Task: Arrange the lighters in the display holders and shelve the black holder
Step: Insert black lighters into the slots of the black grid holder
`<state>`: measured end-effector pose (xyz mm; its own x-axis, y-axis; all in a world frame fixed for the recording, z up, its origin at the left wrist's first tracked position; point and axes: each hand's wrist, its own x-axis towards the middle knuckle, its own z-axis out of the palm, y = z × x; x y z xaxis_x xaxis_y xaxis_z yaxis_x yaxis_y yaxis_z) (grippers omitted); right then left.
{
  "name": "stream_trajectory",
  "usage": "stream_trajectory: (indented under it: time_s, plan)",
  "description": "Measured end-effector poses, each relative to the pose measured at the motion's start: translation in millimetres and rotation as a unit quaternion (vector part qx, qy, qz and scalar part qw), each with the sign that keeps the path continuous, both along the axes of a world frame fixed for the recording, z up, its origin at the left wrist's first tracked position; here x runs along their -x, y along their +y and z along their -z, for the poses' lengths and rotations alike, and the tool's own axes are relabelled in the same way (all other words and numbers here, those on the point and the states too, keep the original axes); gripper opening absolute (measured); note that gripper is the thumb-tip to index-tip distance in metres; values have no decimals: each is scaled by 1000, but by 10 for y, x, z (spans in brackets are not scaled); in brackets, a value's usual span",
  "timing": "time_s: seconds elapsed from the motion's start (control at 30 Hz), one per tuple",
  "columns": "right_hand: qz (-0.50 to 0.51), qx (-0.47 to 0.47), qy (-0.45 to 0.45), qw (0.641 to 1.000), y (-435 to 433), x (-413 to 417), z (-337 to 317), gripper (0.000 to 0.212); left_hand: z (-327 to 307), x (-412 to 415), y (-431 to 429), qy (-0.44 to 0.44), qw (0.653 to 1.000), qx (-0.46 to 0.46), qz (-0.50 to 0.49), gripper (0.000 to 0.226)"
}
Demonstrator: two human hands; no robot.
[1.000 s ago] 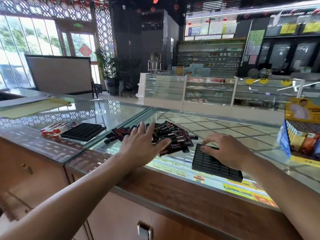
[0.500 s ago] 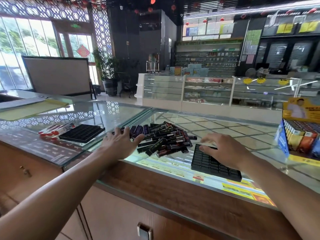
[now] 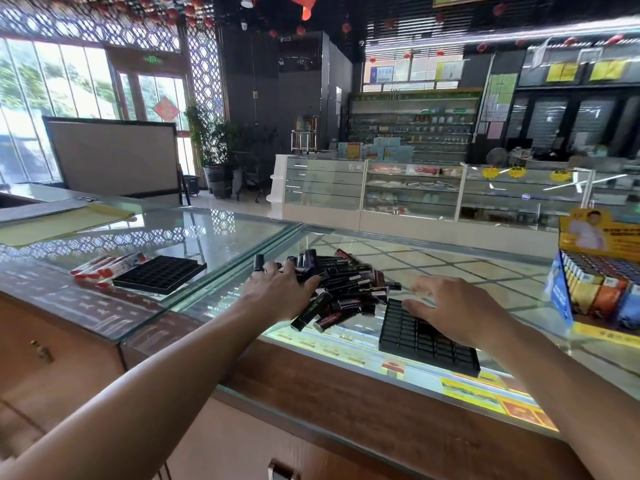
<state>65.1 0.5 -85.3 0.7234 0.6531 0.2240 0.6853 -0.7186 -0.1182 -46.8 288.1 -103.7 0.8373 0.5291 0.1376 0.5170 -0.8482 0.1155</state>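
1. Black holder point(image 3: 426, 341), nearest, flat on the glass counter point(image 3: 450, 258); every cell I can see is empty. The right hand point(image 3: 450, 306) rests on its far end, fingers spread. Firm downward pressure should stop it skidding on the glass.

2. Heap of lighters point(image 3: 346, 282), just beside the holder's far-left corner. The left hand point(image 3: 280, 292) lies over it, fingers bent in; I cannot tell whether it pinches 1. Best lifted 1 at a time.

3. Another black holder point(image 3: 159, 273), farther left, with red lighters point(image 3: 104, 268) alongside.
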Motion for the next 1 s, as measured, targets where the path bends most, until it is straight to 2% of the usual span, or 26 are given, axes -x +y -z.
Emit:
stream_trajectory:
  time_s: [0.13,0.27,0.37,0.43,0.5,0.57,0.63,0.7,0.87,1.0]
  plan:
    - [9,-9,33,999,-94,-40,-29,62,-207,-147,7,13,997,-65,32,86]
    - [-7,1,87,996,-175,-42,-96,77,-509,-267,33,17,995,-88,40,97]
    - [-3,4,98,995,-202,-113,-76,67,-512,-369,-65,-71,988,-104,91,87]
    - [-4,-3,109,994,-202,-151,-75,59,-438,-323,-226,-124,971,-106,176,77]
    - [-3,-6,110,994,-196,-195,-74,53,-365,-219,-411,-131,951,-97,262,80]
    - [-2,-4,108,994,-181,-226,-82,49,-260,-185,-511,-81,941,-129,303,94]
    - [-6,-12,112,994,-180,-253,-70,50,-136,-229,-549,-13,947,-130,292,107]
    - [-10,-22,116,993,-202,-266,-54,53,-51,-284,-536,10,953,-130,274,106]
    - [-28,-7,124,992,-260,-298,-60,51,-9,-330,-545,-47,940,-166,296,91]
    - [-40,-10,120,992,-317,-330,-42,49,-7,-352,-485,-44,941,-160,295,89]
